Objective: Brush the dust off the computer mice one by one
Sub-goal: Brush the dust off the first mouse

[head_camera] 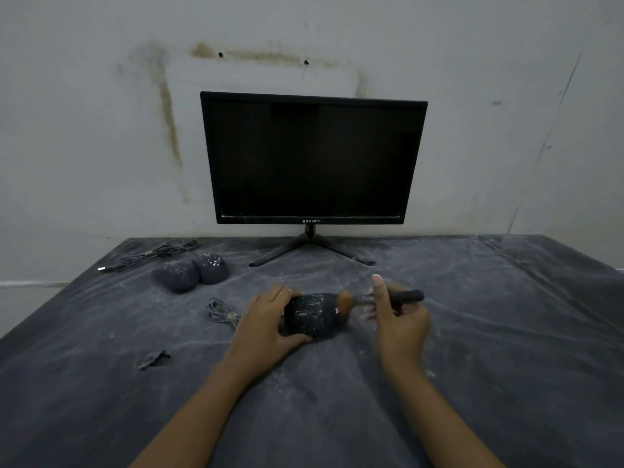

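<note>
L hand (270, 319) grips a dust-speckled black mouse (312, 315) at table centre on dark dusty cloth (472, 332); R hand (398, 319) grips a brush (388, 297), bristles touching mouse's R end. Coiled cable (221, 310) just L of L hand. Further back-L: 2 more dusty mice (192, 271) touching, w/ cables (152, 253); monitor (312, 157), screen dark, by wall.

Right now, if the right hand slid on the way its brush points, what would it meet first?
The mouse gripped by the left hand. The right hand aims its brush leftward, bristles at the mouse's right end; blur hides whether they touch.
</note>
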